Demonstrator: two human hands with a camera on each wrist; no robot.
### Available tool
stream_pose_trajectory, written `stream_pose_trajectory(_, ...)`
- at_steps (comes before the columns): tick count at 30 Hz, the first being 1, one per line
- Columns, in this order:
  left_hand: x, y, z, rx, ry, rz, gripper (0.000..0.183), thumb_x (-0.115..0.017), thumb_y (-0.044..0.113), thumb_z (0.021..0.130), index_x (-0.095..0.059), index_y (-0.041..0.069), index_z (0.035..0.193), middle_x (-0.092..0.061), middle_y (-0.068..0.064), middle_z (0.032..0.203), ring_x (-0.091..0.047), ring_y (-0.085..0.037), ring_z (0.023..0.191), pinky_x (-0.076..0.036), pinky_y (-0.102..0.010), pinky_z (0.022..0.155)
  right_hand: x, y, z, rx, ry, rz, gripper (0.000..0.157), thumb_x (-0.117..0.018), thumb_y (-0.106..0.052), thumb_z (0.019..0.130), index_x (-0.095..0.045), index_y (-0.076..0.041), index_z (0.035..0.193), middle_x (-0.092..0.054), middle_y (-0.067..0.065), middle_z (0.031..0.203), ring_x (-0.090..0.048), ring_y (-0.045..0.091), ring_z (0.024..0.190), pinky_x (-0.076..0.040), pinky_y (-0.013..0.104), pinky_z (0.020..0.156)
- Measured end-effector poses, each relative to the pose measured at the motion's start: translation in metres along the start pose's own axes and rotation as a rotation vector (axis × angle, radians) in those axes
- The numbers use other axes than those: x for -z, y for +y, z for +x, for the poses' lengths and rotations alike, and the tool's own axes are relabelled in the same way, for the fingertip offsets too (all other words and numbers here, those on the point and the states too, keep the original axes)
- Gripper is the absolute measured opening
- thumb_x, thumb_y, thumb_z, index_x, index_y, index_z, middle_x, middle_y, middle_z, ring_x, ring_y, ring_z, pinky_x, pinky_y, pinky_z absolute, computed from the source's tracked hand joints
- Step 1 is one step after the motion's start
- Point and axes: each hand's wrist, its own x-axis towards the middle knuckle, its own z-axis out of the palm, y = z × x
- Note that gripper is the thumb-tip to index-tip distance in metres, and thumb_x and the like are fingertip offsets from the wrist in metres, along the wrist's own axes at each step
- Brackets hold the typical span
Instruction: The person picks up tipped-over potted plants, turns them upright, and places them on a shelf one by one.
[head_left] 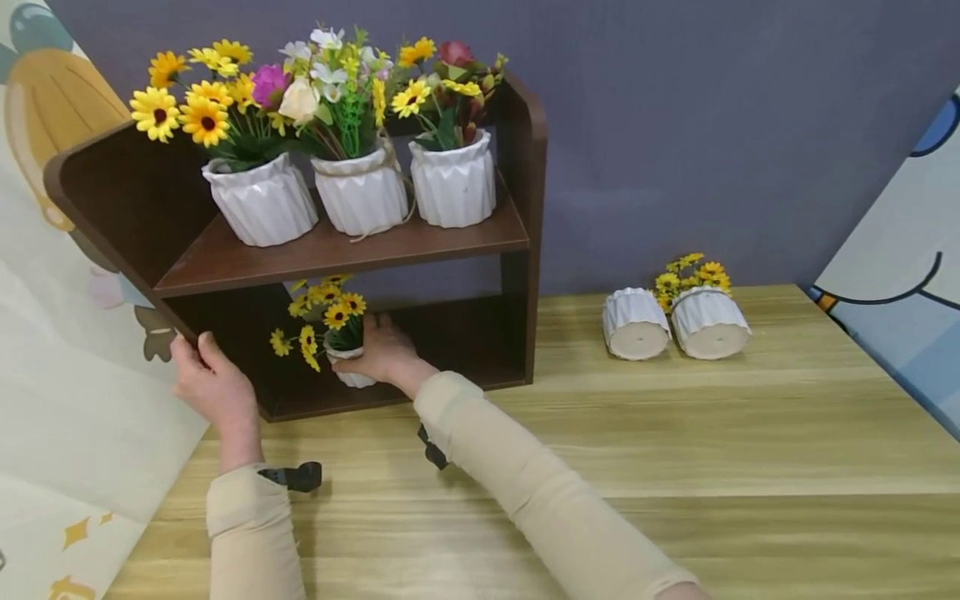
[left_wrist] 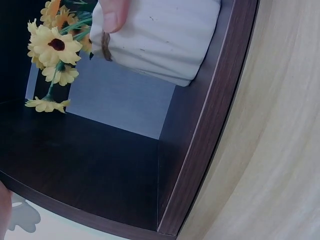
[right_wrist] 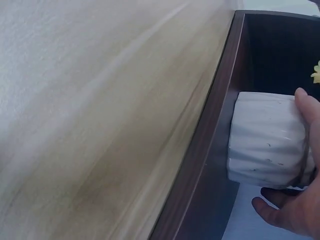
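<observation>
My right hand [head_left: 386, 354] grips a white ribbed flowerpot [right_wrist: 267, 137] around its rim, thumb on one side and fingers on the other. The pot stands upright at the left of the lower shelf of a dark brown shelf unit [head_left: 534, 208]. Yellow artificial daisies [head_left: 335, 312] lean out of it to the left, and a cord circles its neck. At the unit's left side panel, my left hand [head_left: 216, 387] holds the front edge between thumb and fingers; in the left wrist view only a bit of finger [left_wrist: 4, 205] shows at that edge.
Three white flowerpots [head_left: 453, 187] with mixed artificial flowers stand on the upper shelf; a loose cord hangs from the middle one. Two more white pots [head_left: 636, 325] lie on their sides at the right, on the wooden table [head_left: 675, 433]. A grey wall [head_left: 697, 142] rises behind.
</observation>
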Motion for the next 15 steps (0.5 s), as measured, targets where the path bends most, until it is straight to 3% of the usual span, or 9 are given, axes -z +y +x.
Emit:
stream_pose_trajectory(6,0.0006,0.0008,0.0016,0.01,0.002,0.001,0.043,-0.043,0.039,0.093,-0.056,-0.001,0.1,-0.046,0.004,0.075,-0.042,-0.021,0.073,-0.029,-0.021,0.066,0.0053,0.0001,-0.0035,-0.008,-0.012,-0.013,0.101,-0.059,-0.065,0.071,-0.015,-0.013,0.145,-0.023,0.007,0.147,-0.037,0.022,0.128,-0.039,0.032,0.096)
stream_pose_trajectory(10,0.0006,0.0012,0.0025,0.014,-0.009,-0.001,0.044,-0.042,0.04,0.093,-0.055,-0.001,0.102,-0.049,-0.001,0.078,-0.045,-0.024,0.076,-0.032,-0.028,0.069,0.0071,-0.002,-0.0041,-0.007,-0.026,0.012,0.098,-0.06,-0.061,0.074,-0.015,-0.01,0.145,-0.022,0.008,0.148,-0.031,0.021,0.132,-0.036,0.031,0.1)
stream_pose_trajectory(15,0.0009,0.0007,0.0013,0.022,-0.026,-0.001,0.043,-0.042,0.039,0.094,-0.055,-0.001,0.103,-0.049,-0.001,0.079,-0.044,-0.017,0.074,-0.032,-0.025,0.069,0.0039,-0.0049,-0.0027,-0.006,-0.017,0.02,0.095,-0.06,-0.059,0.075,-0.016,-0.011,0.145,-0.023,0.007,0.148,-0.03,0.02,0.133,-0.034,0.029,0.101)
